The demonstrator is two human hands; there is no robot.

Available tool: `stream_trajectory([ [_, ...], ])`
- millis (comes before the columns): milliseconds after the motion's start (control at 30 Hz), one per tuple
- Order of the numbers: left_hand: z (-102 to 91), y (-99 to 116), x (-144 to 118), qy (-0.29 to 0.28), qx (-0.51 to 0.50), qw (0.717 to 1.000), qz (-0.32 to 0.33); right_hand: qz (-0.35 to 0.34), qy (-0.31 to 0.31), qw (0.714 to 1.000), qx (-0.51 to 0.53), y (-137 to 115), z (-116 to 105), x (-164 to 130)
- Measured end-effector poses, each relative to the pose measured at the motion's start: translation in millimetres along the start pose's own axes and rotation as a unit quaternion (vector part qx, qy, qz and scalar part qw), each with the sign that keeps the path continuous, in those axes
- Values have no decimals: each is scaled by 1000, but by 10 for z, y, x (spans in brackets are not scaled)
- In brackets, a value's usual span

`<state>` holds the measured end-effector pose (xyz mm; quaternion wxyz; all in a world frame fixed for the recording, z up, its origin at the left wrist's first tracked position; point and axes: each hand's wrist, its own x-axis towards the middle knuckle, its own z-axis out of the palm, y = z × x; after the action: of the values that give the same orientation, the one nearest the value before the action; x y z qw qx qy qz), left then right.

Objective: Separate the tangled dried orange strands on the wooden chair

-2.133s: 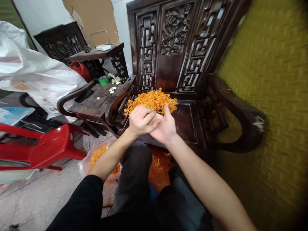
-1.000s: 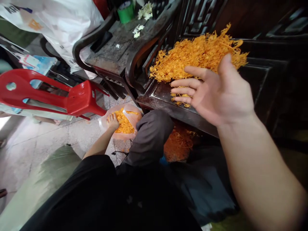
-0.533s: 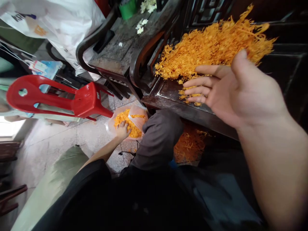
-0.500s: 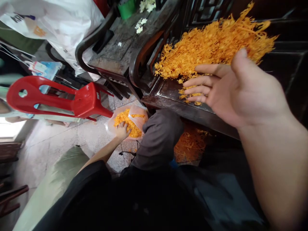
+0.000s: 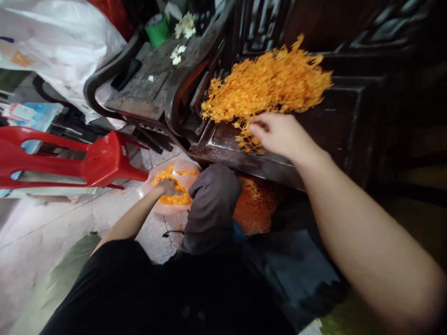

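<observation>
At the near edge of a heap of thin, branching orange pieces, my right hand is closed in a pinch. Its fingertips meet on a few branching pieces that lie over the dark wooden seat. My left hand reaches down into a pinkish plastic bag on the floor. Small orange bits fill the bag, and my fingers are partly sunk among them, so their grip is unclear.
A red plastic chair stands left of the bag. Behind it are a white sack and a dark wooden armchair or side table with a green roll of tape and pale flowers. More orange strands lie below the seat.
My right hand has turned over from open and palm-up, moved left and closed at the heap's edge. My left hand's fingers have sunk into the orange bits. The view has shifted.
</observation>
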<state>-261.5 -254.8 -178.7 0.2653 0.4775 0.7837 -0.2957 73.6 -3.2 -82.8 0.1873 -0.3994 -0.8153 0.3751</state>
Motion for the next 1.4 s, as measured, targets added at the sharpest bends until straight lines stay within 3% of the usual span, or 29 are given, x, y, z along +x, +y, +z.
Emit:
stream_trajectory([
  [67,-273,-8,-188,6,9,1000,10,63,-97,978,-174,352,-2,119],
  [133,-523,44,-465,33,17,999,17,112,-204,941,-245,594,1,197],
  [200,-778,202,-774,180,33,981,66,140,-244,921,-268,703,29,240],
  [267,-1080,495,-1027,329,15,934,137,142,-245,916,-284,703,73,264],
  [333,-1446,923,-1136,425,-8,883,198,137,-248,912,-298,643,100,280],
  [367,-1647,1175,-1121,443,-14,867,230,135,-256,909,-301,600,96,287],
  [433,-2039,1711,-959,405,-25,871,275,128,-274,906,-296,507,37,289],
  [533,-2438,2444,-523,280,-31,918,280,110,-283,914,-269,385,-166,229],
  [567,-2489,2633,-370,237,-51,936,255,101,-286,919,-251,361,-251,188],
  [667,-2420,2963,2,203,-62,951,225,107,-310,930,-165,378,-507,29],
  [733,-2295,3003,151,214,-63,952,208,148,-284,936,-146,462,-654,-67],
  [867,-2183,2883,239,259,-62,939,217,207,-147,947,-197,657,-865,-160],
  [967,-2246,2821,170,286,-44,909,299,151,-45,971,-181,679,-921,-155],
  [1033,-2303,2822,91,318,-48,856,405,46,27,985,-164,618,-917,-137],
  [1100,-2348,2833,9,355,-91,773,518,-39,35,987,-152,529,-907,-123],
  [1167,-2378,2826,-61,385,-156,703,577,-52,1,988,-146,447,-917,-126],
  [1200,-2390,2810,-89,392,-183,692,578,-44,-5,989,-144,417,-933,-136],
  [1267,-2413,2754,-132,392,-207,710,547,-23,11,990,-142,390,-985,-169],
  [1400,-2464,2604,-165,406,-108,812,405,20,33,988,-151,454,-1110,-249],
])
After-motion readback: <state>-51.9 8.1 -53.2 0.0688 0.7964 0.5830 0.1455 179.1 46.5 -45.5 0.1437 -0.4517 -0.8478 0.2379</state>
